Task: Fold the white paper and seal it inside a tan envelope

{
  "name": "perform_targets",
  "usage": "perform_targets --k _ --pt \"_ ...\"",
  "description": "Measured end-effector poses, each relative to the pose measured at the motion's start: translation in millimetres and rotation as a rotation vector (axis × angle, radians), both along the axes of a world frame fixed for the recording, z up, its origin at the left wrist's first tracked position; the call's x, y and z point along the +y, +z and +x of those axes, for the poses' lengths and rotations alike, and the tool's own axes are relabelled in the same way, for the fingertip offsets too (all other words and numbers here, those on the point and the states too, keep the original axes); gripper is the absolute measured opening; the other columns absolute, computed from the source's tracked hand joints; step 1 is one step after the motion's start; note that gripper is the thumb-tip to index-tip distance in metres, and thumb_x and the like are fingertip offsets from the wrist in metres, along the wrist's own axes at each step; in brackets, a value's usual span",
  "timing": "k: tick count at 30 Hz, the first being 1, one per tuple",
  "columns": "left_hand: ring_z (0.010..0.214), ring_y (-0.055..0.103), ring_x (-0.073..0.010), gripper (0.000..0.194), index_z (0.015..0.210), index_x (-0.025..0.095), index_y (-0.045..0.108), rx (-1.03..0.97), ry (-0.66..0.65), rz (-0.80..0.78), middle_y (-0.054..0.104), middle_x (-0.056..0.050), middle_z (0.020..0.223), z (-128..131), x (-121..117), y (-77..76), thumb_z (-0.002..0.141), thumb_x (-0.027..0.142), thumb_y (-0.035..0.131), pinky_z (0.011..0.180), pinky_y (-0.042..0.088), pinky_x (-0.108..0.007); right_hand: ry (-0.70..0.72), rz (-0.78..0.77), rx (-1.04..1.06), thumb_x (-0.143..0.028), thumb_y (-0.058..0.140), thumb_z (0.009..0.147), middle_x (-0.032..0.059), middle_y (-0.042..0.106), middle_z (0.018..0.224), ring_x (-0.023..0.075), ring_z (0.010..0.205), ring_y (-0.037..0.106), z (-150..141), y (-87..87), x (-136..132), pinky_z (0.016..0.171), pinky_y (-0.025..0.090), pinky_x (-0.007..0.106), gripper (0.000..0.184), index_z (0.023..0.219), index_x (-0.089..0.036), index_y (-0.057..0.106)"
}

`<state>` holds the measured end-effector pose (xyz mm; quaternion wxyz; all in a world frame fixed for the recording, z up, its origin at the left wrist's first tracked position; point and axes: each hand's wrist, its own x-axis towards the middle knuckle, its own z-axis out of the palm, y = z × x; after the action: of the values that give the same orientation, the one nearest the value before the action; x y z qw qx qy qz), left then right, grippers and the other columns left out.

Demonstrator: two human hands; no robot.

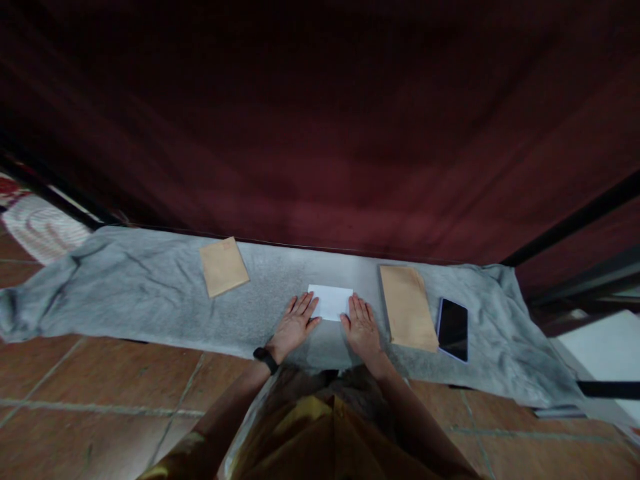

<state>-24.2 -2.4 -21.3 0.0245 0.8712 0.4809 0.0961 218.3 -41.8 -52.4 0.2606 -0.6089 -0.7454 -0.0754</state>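
A small white sheet of paper (331,300) lies on a grey cloth (150,300) spread over the tiled floor. My left hand (296,323) rests flat with fingers stretched out, its fingertips on the paper's left edge. My right hand (361,325) lies flat the same way, fingertips on the paper's right edge. A dark band sits on my left wrist. Neither hand grips anything.
A brown envelope (223,266) lies on the cloth to the left, and a longer brown envelope (408,306) to the right. A dark phone (453,328) sits beside that one. A dark red curtain (320,133) hangs behind. Reddish floor tiles (90,393) surround the cloth.
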Motion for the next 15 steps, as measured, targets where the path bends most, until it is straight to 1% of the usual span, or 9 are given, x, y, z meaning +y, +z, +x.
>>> perform_targets --k 4,7,9,11,13,15 --pt "0.149 0.048 -0.0283 0.048 0.148 0.015 0.058 0.032 -0.021 -0.002 0.053 -0.016 0.158 0 1 3.2 0.108 0.038 0.045 0.126 0.034 -0.049 0.003 -0.02 0.004 -0.031 0.04 0.11 0.0223 0.053 0.156 0.0327 0.145 0.049 2 2.3 -2 0.121 0.036 0.052 0.053 0.154 -0.002 0.048" --pt "0.145 0.052 -0.0262 0.041 0.143 0.016 0.062 0.068 -0.088 -0.005 0.059 -0.015 0.153 0 0 6.3 0.107 0.028 0.046 0.122 0.04 -0.045 0.0 -0.035 0.002 -0.03 0.04 0.11 0.0223 0.053 0.155 0.0333 0.145 0.05 2 5.0 -2 0.122 0.036 0.052 0.052 0.151 -0.001 0.051" --pt "0.145 0.052 -0.0235 0.042 0.143 0.018 0.061 0.081 -0.148 -0.007 0.059 -0.013 0.153 -1 -2 8.0 0.104 0.017 0.046 0.121 0.042 -0.042 0.002 -0.043 0.007 -0.029 0.039 0.11 0.022 0.054 0.155 0.0331 0.144 0.05 2 6.8 -3 0.122 0.035 0.051 0.052 0.151 -0.001 0.051" --pt "0.145 0.052 -0.022 0.047 0.144 0.019 0.06 0.084 -0.182 -0.007 0.06 -0.012 0.153 -1 -3 9.3 0.1 0.009 0.046 0.121 0.042 -0.041 0.01 -0.051 0.018 -0.03 0.04 0.109 0.022 0.055 0.154 0.0327 0.145 0.05 1 8.3 -3 0.122 0.035 0.052 0.052 0.152 -0.002 0.05" --pt "0.143 0.054 -0.0223 0.05 0.143 0.019 0.061 0.071 -0.185 -0.002 0.061 -0.013 0.151 0 -4 11.0 0.097 0.004 0.048 0.12 0.042 -0.042 0.024 -0.061 0.028 -0.032 0.042 0.109 0.022 0.055 0.154 0.0328 0.145 0.049 2 9.6 -5 0.123 0.034 0.052 0.053 0.152 -0.003 0.05" --pt "0.138 0.058 -0.0234 0.049 0.14 0.018 0.063 0.031 -0.176 0.006 0.065 -0.013 0.146 1 -4 13.8 0.096 0.004 0.049 0.117 0.045 -0.042 0.044 -0.074 0.041 -0.034 0.045 0.108 0.0218 0.053 0.155 0.0333 0.146 0.048 3 10.7 -6 0.123 0.033 0.054 0.053 0.152 -0.005 0.051"
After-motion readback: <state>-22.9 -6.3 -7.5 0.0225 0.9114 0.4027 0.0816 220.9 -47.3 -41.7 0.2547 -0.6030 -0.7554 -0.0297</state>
